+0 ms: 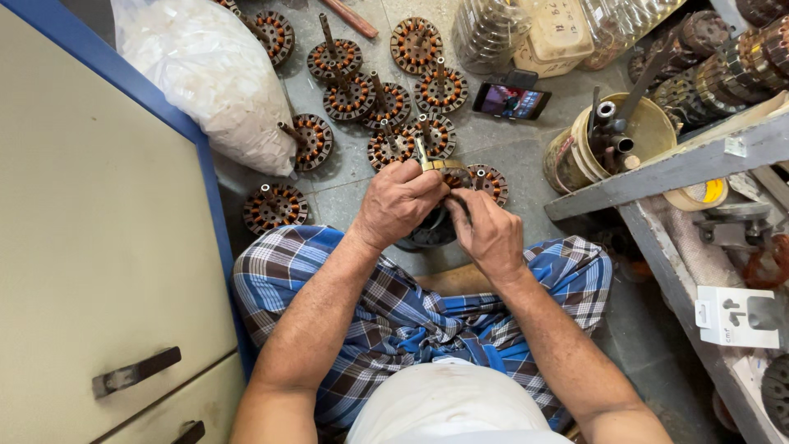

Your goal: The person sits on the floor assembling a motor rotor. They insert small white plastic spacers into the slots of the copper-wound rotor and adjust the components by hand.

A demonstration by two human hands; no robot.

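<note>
**Fingers closed on a tool and a dark part, over the lap**

Fingers of the left hand (400,201) are curled shut around a small metal tool (425,156), its tip poking out on the far side of the knuckles; right hand (486,233) pinches in from the right, fingertips closed on the dark round part (429,234) held between both hands; what exactly the right fingertips grip is hidden; hands touching, just above the knees and the blue checked cloth (411,321).

On the floor beyond, far of the hands: a cluster of wound stators (386,103), copper coils in rings, several with shafts standing up; one more (274,207) lies near-left, beside the white sack (214,70); a phone (511,101) lies flat, screen lit, far right of the cluster; a yellowish bucket (649,123) of tools stands at right, against the grey bench edge (666,173); cream cabinet (99,247) fills the left.

Judgement on doing this well: keep the part braced low between the knees; work the tool tip in short, controlled strokes; let the right fingers steady rather than pull, since the coil wire looks easily nicked.
</note>
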